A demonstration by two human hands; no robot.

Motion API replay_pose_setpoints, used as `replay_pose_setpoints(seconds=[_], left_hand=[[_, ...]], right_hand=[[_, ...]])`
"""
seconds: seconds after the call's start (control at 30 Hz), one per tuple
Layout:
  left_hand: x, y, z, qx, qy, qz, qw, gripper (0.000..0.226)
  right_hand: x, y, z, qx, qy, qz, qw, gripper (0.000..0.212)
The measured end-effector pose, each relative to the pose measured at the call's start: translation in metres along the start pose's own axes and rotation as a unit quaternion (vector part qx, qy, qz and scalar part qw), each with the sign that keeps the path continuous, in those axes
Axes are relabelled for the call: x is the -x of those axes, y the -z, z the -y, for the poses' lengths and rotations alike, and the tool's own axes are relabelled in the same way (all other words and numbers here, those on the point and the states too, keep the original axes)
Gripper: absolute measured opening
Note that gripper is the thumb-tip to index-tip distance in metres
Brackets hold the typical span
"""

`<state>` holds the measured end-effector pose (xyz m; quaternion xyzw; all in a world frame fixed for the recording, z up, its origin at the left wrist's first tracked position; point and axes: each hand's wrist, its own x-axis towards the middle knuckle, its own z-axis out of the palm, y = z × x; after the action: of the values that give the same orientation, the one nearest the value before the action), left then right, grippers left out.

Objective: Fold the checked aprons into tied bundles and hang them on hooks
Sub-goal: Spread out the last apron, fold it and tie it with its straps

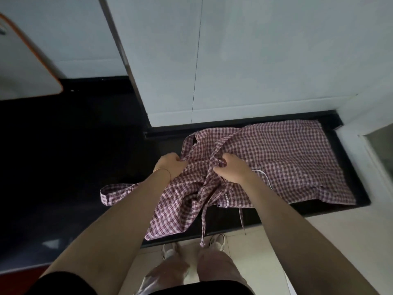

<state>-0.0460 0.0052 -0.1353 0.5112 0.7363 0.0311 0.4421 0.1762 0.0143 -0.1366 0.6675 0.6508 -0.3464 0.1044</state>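
The checked apron [276, 162] lies spread on a black counter [63, 167], its right part flat against the white wall [255, 60], its left part bunched and hanging over the front edge. The left hand [171, 165] clenches a fold of fabric at the apron's left edge. The right hand [230, 168] grasps gathered cloth near the middle, fingers curled into it. A strap [112, 191] loops out to the left on the counter. Two ties [203, 226] dangle past the edge toward the floor [297, 241]. A thin bracelet [164, 170] sits on the left wrist. Shoes [217, 241] show below
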Motion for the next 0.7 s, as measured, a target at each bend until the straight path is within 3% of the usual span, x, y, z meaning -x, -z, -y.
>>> replay_pose_setpoints(seconds=[0.07,0.13,0.2,0.27,0.37,0.47,0.53,0.6,0.7], left_hand=[[-0.001,-0.006,-0.003,-0.041,0.009,-0.016,0.999,0.026],[0.004,-0.007,-0.001,-0.129,-0.022,-0.106,0.986,0.024],[0.009,-0.006,-0.001,-0.129,-0.074,-0.174,0.973,0.020],[0.014,-0.003,-0.005,-0.062,-0.075,-0.124,0.987,0.010],[0.019,-0.005,-0.009,-0.004,-0.043,0.015,0.999,0.040],[0.028,-0.008,-0.008,0.061,-0.061,0.027,0.996,0.057],[0.035,-0.009,-0.008,0.031,-0.083,0.020,0.996,0.055],[0.039,-0.010,-0.007,-0.075,-0.084,0.037,0.993,0.046],[0.040,-0.011,0.006,-0.167,-0.066,0.056,0.982,0.045]], right_hand=[[-0.002,0.002,-0.001,-0.015,-0.003,-0.052,0.999,0.023],[-0.005,0.005,-0.001,-0.046,-0.016,-0.095,0.994,0.026],[-0.008,0.014,0.002,-0.148,-0.048,-0.099,0.983,0.022],[-0.008,0.026,0.009,-0.272,-0.089,-0.078,0.955,0.015],[0.000,0.038,0.029,-0.437,-0.140,-0.003,0.889,0.016],[0.009,0.040,0.051,-0.595,-0.105,0.076,0.793,0.021],[0.012,0.037,0.062,-0.634,-0.064,0.107,0.764,0.020],[0.014,0.033,0.069,-0.613,-0.050,0.108,0.781,0.017],[0.020,0.024,0.071,-0.434,-0.081,0.027,0.897,0.022]])
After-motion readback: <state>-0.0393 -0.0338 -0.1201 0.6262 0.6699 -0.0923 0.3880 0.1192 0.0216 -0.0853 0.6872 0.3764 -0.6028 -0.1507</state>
